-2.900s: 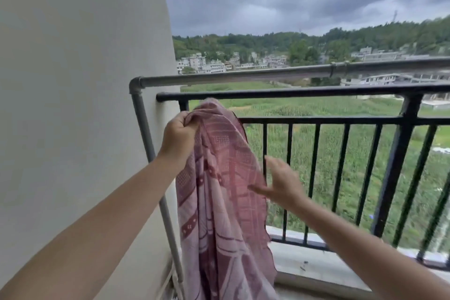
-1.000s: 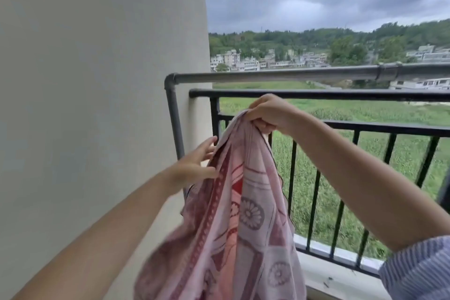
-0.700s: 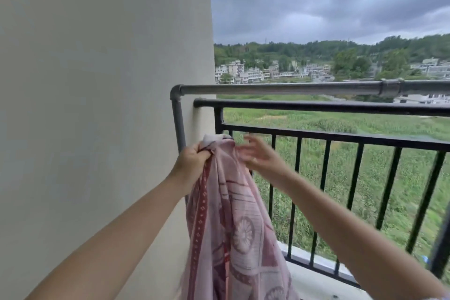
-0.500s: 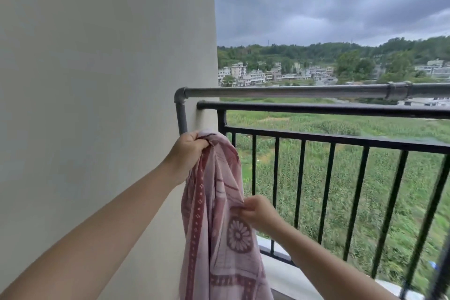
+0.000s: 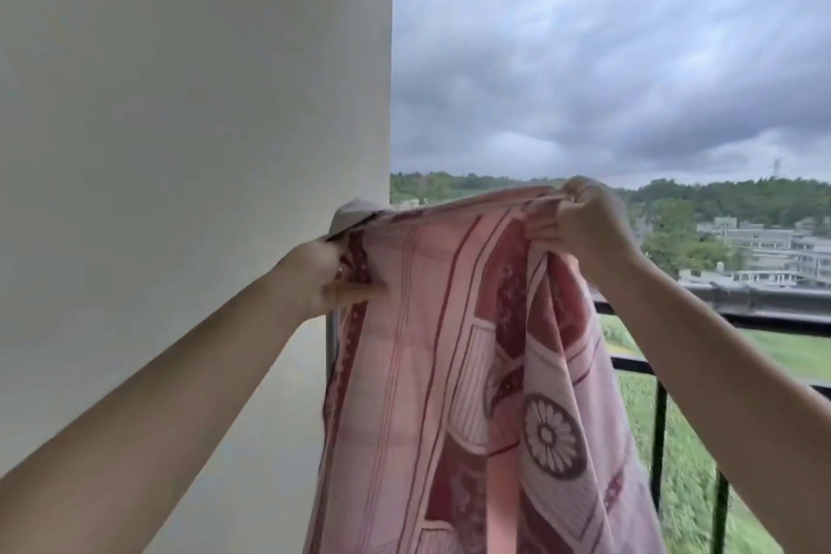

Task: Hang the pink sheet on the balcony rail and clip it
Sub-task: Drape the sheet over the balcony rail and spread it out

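Both hands, left hand (image 5: 330, 279) and right hand (image 5: 589, 225), pinch the pink sheet (image 5: 458, 373) spread above the balcony rail (image 5: 764, 299); draping and clipping remain, no clip visible

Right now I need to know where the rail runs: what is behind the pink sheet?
Right of the pink sheet, the grey rail and black railing bars emerge. A strip of grey post shows at its left edge. The rail's corner is covered.
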Motion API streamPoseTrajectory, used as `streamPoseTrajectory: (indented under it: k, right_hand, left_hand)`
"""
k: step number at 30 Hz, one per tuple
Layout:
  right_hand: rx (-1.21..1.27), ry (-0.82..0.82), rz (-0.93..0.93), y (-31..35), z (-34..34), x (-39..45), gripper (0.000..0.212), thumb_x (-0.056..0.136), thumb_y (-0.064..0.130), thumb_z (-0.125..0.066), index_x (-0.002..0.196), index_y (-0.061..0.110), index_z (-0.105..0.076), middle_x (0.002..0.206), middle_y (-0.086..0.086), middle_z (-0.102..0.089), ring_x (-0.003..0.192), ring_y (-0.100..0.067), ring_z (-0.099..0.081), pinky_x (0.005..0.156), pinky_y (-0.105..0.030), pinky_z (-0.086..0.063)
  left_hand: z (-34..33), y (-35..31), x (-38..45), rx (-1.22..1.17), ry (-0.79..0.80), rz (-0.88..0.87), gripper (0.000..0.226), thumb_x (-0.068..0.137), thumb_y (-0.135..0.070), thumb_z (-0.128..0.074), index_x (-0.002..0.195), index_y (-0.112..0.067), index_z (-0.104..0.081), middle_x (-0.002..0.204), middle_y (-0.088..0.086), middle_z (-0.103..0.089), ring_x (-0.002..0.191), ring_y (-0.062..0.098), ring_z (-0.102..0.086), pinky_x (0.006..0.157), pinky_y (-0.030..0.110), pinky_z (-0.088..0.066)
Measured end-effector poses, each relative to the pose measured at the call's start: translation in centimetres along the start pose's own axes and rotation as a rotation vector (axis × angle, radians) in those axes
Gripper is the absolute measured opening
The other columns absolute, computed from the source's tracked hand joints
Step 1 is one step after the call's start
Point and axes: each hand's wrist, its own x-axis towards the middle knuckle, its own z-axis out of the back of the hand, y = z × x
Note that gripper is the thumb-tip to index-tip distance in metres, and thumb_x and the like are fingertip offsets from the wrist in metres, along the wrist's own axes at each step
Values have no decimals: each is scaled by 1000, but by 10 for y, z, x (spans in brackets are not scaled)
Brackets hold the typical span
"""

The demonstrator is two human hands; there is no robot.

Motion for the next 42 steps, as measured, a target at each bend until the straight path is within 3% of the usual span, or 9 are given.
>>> streamPoseTrajectory:
  k: [5,11,16,20,25,30,35,39,42]
  right_hand:
    - [-670,-96,606,28,-11,37,33,86,3,-44,117,-7,-37,96,-27,-61,84,-38,-61,60,-38,-47]
    - [-1121,73,537,5,-36,108,93,74,39,-66,139,9,-7,139,-16,-37,127,-31,-37,104,-40,-35]
    - [-1091,13,567,-16,-74,166,94,79,37,-62,141,11,3,148,-12,-23,136,-27,-24,111,-38,-24]
    - [-1159,491,234,-76,-95,180,74,80,32,-59,138,7,-21,132,-17,-46,112,-30,-51,96,-36,-44]
    - [-981,1120,-466,-123,-95,161,19,89,16,-48,101,7,-59,95,-10,-58,77,-19,-58,76,-29,-51]
    - [-862,1061,-293,-100,-92,136,30,90,15,-50,116,0,-55,107,-12,-62,85,-18,-59,76,-28,-53]
    - [-872,584,277,-68,-72,101,37,90,32,-42,94,0,-62,90,-16,-69,73,-20,-63,78,-31,-54]
    - [-929,-54,721,-81,-53,32,53,76,50,-41,74,3,-65,61,-8,-67,51,-18,-61,56,-23,-53]
    - [-997,-186,495,-114,-55,-33,69,68,62,-51,95,-1,-61,58,-6,-68,42,-16,-61,40,-20,-50]
  left_hand:
    - [-4,-37,68,669,-353,-620,30,89,-16,-42,111,-1,-57,108,31,-58,104,42,-54,86,42,-46]
    - [-2,-34,153,1337,-489,-913,42,83,-11,-44,122,4,-44,115,29,-47,105,41,-45,95,43,-30]
    - [0,-44,223,1605,-668,-986,58,73,-11,-44,126,13,-37,108,33,-52,97,44,-50,93,48,-25]
    - [-34,-10,255,1699,-199,-466,61,87,-25,-43,140,-8,-18,142,20,-23,133,36,-23,116,44,-16]
    - [-54,38,252,1532,382,-29,57,86,-22,-50,139,-14,-28,145,13,-37,128,27,-41,108,32,-34]
    - [-39,39,216,1410,383,-213,39,95,-26,-39,128,-7,-47,138,11,-46,126,24,-43,101,30,-35]
    - [3,52,189,1267,237,-519,53,90,-50,-35,50,-16,-35,52,-1,-38,53,16,-38,50,27,-24]
    - [17,62,180,1364,198,-719,60,72,-68,-13,49,-18,-38,50,-2,-42,48,12,-40,47,22,-22]
    - [22,69,178,1293,170,-842,82,64,-71,-7,78,-14,-65,73,5,-68,69,21,-60,60,24,-33]
